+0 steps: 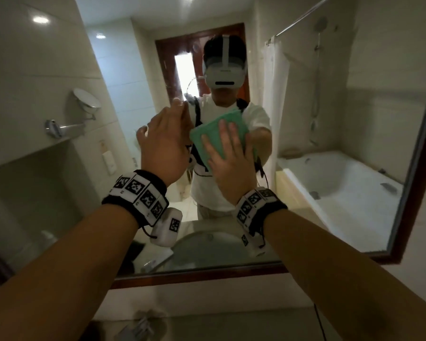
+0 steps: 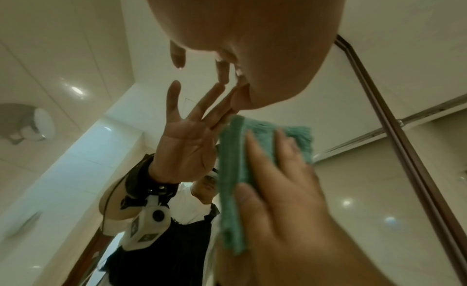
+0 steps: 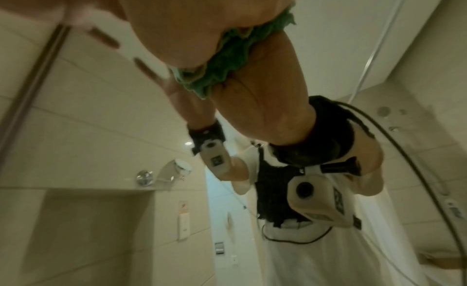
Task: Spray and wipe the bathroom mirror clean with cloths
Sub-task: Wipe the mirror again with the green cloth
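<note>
**Green cloth pressed flat on the mirror glass**

While the right hand (image 1: 228, 166) lies flat against the mirror (image 1: 330, 134), the folded green cloth (image 1: 208, 139) sits between its palm and the glass. Its fingers (image 1: 225, 134) are straight and a little spread, laid over the lower right part of the cloth; the upper and left part of the cloth shows past the fingertips. From the left wrist view the same cloth (image 2: 232, 170) appears as a thick folded pad with the right hand (image 2: 285, 190) over it, thumb along its near edge. From the right wrist view only a crumpled green edge (image 3: 227, 66) comes out from under the palm.

No brand or readable writing is visible; the wristbands (image 1: 139, 193) carry only black and white square markers.

The left hand (image 1: 164, 141) is raised just beside the cloth, to its left, holding nothing, fingers straight and wide; whether its fingertips touch the glass, I cannot tell. Both forearms reach up and forward toward the middle of the mirror, well above its wooden bottom edge (image 1: 199, 275). A washbasin (image 1: 207, 244) and a bathtub (image 1: 335, 188) appear as reflections.
</note>
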